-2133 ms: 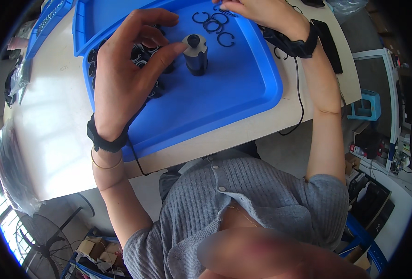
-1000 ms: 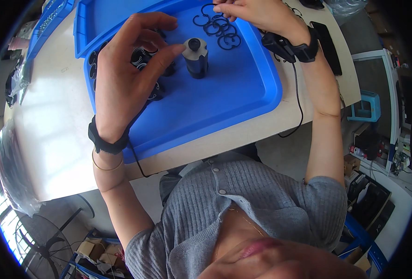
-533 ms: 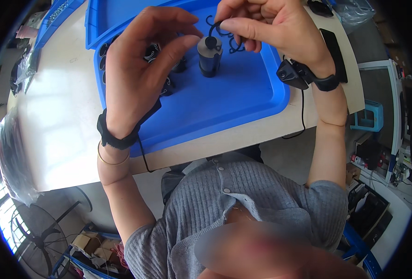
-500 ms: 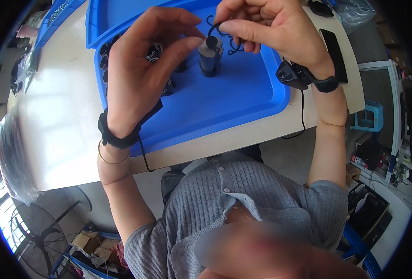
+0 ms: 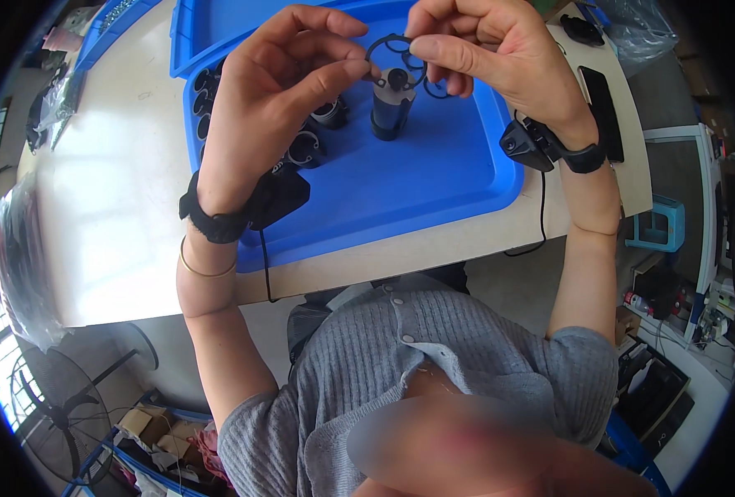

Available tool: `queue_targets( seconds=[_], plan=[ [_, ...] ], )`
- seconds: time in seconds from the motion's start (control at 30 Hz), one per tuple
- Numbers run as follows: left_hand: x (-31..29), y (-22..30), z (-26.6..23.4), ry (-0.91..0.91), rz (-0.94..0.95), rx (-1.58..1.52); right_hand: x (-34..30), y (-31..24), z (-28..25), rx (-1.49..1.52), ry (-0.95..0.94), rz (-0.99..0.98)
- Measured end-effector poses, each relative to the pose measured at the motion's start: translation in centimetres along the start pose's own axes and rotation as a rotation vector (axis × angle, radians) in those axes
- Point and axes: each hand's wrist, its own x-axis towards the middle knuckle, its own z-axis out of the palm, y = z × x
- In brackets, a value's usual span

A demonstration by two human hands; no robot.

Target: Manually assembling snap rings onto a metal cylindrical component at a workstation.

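A thin black retaining ring point(image 5: 382, 40) with a gap and small eyelets at its ends is between my two hands. My right hand point(image 5: 504, 66) pinches its far right side between thumb and fingers. My left hand point(image 5: 260, 112) has its thumb and a finger closed at the ring's left side. Just below the ring stands an upright cylinder point(image 5: 393, 108) with a grey upper part and a black base, a dark round piece on top. It rests in a blue tray point(image 5: 384, 199). More black rings point(image 5: 436, 89) appear beneath my right hand's fingers.
Several dark cylindrical parts point(image 5: 305, 151) stand in the tray's left side, some with rings on them. A phone point(image 5: 601, 112) lies on the table right of the tray. Cables hang from both wrist-worn devices. A blue stool point(image 5: 657, 224) and a fan point(image 5: 61, 414) stand on the floor.
The ring has come down and left over the cylinder and now shows its full round shape. My left fingers have closed in on it. The view has shifted slightly.
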Motion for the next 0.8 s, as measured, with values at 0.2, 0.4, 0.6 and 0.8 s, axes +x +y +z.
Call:
queue_targets(
  seconds=[0.2, 0.4, 0.6, 0.8],
  plan=[
    [0.3, -0.2, 0.7, 0.040, 0.103, -0.029, 0.2, 0.4, -0.4, -0.050, -0.045, 0.033],
    [0.2, 0.8, 2.4, 0.046, 0.506, 0.483, 0.5, 0.8, -0.8, -0.019, -0.075, 0.110],
    [0.0, 0.8, 2.4, 0.044, 0.475, 0.541, 0.6, 0.4, -1.0, -0.050, -0.121, 0.207],
    [0.0, 1.0, 2.4, 0.031, 0.539, 0.707, 0.9, 1.2, -1.0, 0.026, -0.173, 0.210]
  ],
)
